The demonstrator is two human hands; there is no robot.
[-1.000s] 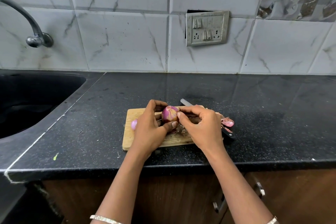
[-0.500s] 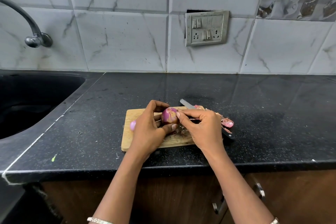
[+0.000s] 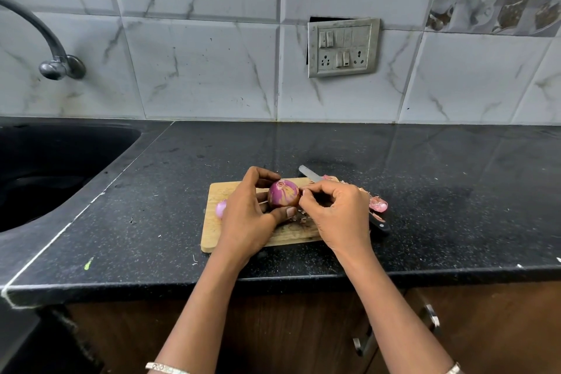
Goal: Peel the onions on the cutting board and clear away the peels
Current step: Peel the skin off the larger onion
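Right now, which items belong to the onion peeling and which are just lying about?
Job: onion, gripped by left hand, right hand pinching its skin; second onion; cutting board; peels.
Lying about: knife; tap; sink; switch panel.

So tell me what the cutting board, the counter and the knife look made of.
Cutting board: pale wood, matte, grain visible. Counter: black speckled stone, probably granite, polished enough to reflect the tiles. Knife: grey shiny blade, likely steel; black handle with a rivet, perhaps plastic.
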